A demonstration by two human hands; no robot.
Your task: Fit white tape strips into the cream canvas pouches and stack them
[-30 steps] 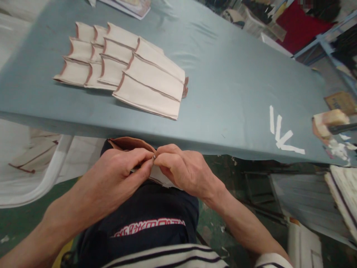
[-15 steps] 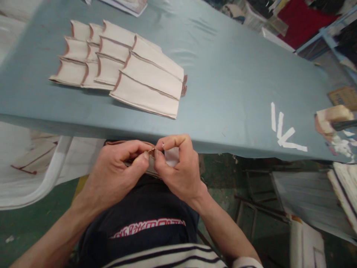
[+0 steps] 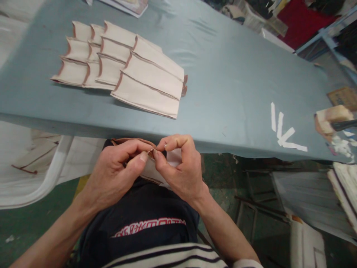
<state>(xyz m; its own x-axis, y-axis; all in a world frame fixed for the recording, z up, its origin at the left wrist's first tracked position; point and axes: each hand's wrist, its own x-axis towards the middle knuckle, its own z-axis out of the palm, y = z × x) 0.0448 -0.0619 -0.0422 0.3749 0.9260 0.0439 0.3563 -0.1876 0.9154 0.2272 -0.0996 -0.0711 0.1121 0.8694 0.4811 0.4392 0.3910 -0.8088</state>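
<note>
At the table's front edge, my left hand point(image 3: 119, 167) pinches the brown-edged rim of a cream fabric piece point(image 3: 152, 172) between thumb and forefinger. My right hand point(image 3: 181, 163) is closed on the same brown edging, its fingertips nearly touching the left ones. A small whitish bit shows by the right forefinger, too small to name. Both hands hide much of the piece, which hangs over my dark apron point(image 3: 139, 212). Beyond them, several similar cream pieces point(image 3: 150, 85) with brown edging lie overlapping in rows on the blue-green table point(image 3: 228, 82).
White strips point(image 3: 280, 128) lie on the table at the right, with a tan block point(image 3: 331, 115) and scraps past them. A white bin point(image 3: 55, 175) holding fabric stands below the table at left. Metal frames are under the table at right.
The held fabric shows more below my hands, and its brown edge has shifted slightly. My right hand has moved a little to the right; both hands keep their pinch.
</note>
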